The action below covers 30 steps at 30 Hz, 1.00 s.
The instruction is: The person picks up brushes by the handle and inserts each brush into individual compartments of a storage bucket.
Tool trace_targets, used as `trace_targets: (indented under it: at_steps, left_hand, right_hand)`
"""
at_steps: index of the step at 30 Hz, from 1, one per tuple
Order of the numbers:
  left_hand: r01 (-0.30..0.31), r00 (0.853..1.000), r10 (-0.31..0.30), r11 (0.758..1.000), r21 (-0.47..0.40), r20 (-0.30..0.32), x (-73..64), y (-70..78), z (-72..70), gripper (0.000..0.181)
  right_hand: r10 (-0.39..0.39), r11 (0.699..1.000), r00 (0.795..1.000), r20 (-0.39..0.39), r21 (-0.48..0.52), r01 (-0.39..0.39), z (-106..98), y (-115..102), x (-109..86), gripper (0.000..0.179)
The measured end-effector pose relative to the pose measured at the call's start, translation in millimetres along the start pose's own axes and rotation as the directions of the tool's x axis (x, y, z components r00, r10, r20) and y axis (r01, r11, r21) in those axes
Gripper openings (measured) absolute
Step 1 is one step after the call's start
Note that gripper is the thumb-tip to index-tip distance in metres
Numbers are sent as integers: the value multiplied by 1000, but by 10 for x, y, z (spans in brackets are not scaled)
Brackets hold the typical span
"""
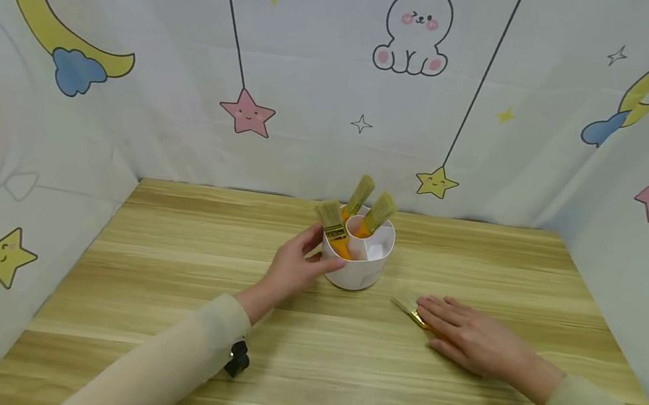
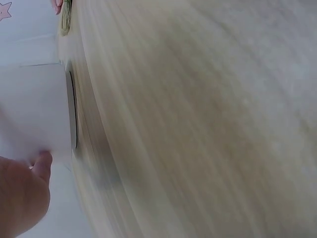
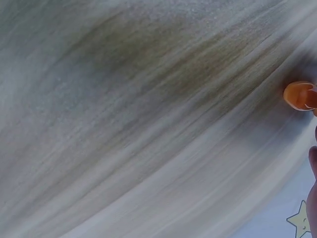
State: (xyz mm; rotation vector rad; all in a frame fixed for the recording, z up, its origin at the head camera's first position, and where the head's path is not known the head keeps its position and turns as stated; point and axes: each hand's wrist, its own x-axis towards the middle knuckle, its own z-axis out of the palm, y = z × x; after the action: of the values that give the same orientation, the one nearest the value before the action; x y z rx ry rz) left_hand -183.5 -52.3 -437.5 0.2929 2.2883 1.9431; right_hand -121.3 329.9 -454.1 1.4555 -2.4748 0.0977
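Observation:
A white divided holder (image 1: 357,276) stands on the table, with three paintbrushes bristles-up inside, one of them a front-left brush (image 1: 334,232) with an orange handle. My left hand (image 1: 292,262) grips the holder's left side, thumb at the front and fingers round behind. The left wrist view shows the holder's pale wall (image 2: 34,109) beside the thumb. To the right, my right hand (image 1: 480,340) holds another paintbrush (image 1: 410,310) low at the tabletop, its bristles pointing left. Its orange handle end (image 3: 298,96) appears in the right wrist view; the fingers hide the middle.
The wood-grain table (image 1: 206,236) reaches back to a white cloth (image 1: 314,81) printed with stars, moons and a rabbit. Cloth also hangs along both sides. The holder sits near the table's back edge.

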Motion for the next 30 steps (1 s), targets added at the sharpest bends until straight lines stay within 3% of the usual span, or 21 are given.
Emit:
trace_targets:
  at_steps: [6,10,12,16,19,22,25,30]
  left_hand:
    - [24,999,-24,1000,8,23,22,-4,-23,89]
    - [34,999,-34,999,8,34,24,-1,-32,89]
    - [31,999,-31,1000,6,41,21,8,-36,89]
    - [24,999,-24,1000,7,45,13,24,-51,87]
    - [22,999,-23,1000,7,45,18,23,-58,87]
    - [20,999,-20,1000,6,51,27,16,-62,87]
    - [18,998,-18,1000,6,55,34,10,-64,87]
    - [12,998,-12,1000,4,60,43,4,-56,87]
  right_hand:
    - [0,1000,1000,15,6,0,6,-13,6,57]
    - [132,990,991,29,55,-133,-28,-46,-2,66]
    - [235,965,971,42,106,-238,-62,-70,-11,73]
    - [405,892,909,95,178,-416,-136,-115,-37,83]
    - [469,852,872,138,188,-488,-175,-136,-53,88]
    - [503,829,848,166,187,-527,-188,-155,-62,89]
    - [516,819,841,166,191,-540,-180,-185,-63,85]
    - [503,827,854,132,212,-520,-150,-238,-59,76]
